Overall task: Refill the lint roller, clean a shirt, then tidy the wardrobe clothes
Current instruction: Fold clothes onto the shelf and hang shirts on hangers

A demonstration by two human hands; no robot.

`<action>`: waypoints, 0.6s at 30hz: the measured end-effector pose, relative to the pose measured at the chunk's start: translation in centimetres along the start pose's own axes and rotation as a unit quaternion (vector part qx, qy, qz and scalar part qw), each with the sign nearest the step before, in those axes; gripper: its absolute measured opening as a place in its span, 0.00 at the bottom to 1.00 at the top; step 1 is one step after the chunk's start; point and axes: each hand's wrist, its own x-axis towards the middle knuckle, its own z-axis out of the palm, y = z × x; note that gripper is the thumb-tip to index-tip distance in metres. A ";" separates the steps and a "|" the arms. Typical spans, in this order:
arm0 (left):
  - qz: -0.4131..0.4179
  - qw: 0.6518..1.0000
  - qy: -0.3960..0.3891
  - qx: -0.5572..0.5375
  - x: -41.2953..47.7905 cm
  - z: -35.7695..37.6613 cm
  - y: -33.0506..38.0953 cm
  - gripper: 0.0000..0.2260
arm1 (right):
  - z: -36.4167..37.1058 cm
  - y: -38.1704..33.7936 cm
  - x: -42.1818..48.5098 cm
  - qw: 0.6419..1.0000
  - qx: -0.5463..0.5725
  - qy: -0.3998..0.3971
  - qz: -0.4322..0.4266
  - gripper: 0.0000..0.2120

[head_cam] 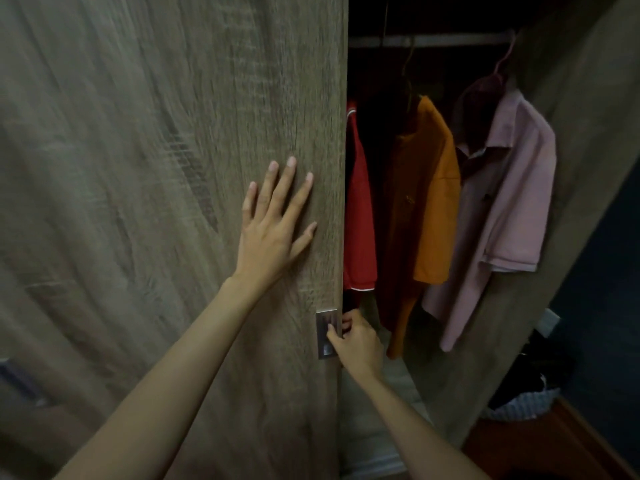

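Head view. Presses the left hand point(273, 216) flat on the grey-brown wood-grain wardrobe door point(138, 168), 5 fingers straight and spread. Grips the door's edge with the right hand point(358, 341), thumb on the small rectangular metal handle plate point(325, 344), fingers curled round behind the edge. Just right of those curled fingers, in the dark opening: 3 hanging garments, a red shirt point(358, 216) nearest, then an orange shirt point(433, 202), then a pink collared polo shirt point(509, 202) farthest, all below a pale metal rail point(426, 39).

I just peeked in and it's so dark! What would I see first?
Bright shirts hang in the dark wardrobe at right: red shirt, orange shirt, pink shirt. The left hand lies flat on the wooden door; the right hand grips its metal handle.
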 end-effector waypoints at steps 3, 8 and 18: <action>0.014 1.000 -0.002 0.000 0.2 1.1 2.1 0.27 | -2.5 2.2 1.0 1.000 -0.010 0.014 0.016 0.10; 0.026 0.999 -0.018 -0.006 0.6 2.9 5.8 0.27 | -6.7 6.1 2.7 0.998 -0.032 0.036 0.043 0.10; 0.041 0.999 -0.015 0.003 1.4 6.1 12.5 0.30 | -14.9 14.1 6.8 0.989 -0.048 0.095 0.105 0.10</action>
